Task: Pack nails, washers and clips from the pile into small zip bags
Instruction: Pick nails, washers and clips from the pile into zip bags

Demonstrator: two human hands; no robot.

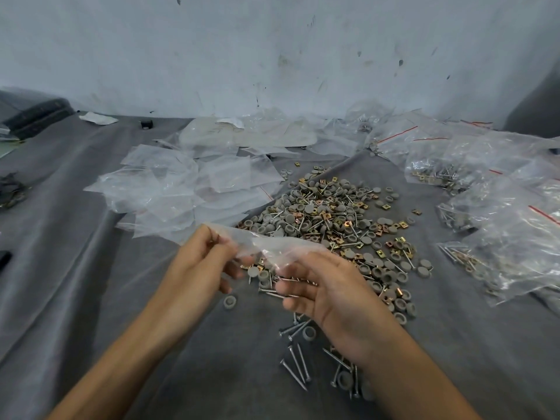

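Observation:
A pile (339, 216) of grey round washers, brass square clips and nails lies on the grey cloth ahead of me. My left hand (200, 268) pinches the edge of a small clear zip bag (263, 247) held above the near end of the pile. My right hand (327, 289) grips the bag's other side, and a few nails (291, 287) lie across its curled fingers. Inside the bag I see washers and clips. More loose nails (298, 365) lie on the cloth under my right wrist.
Empty clear bags (169, 189) are heaped at the left and back. Filled bags (500, 213) with red zip strips lie along the right. A grey cloth (91, 268) covers the surface, a stained wall stands behind, and a dark object (36, 116) sits far left.

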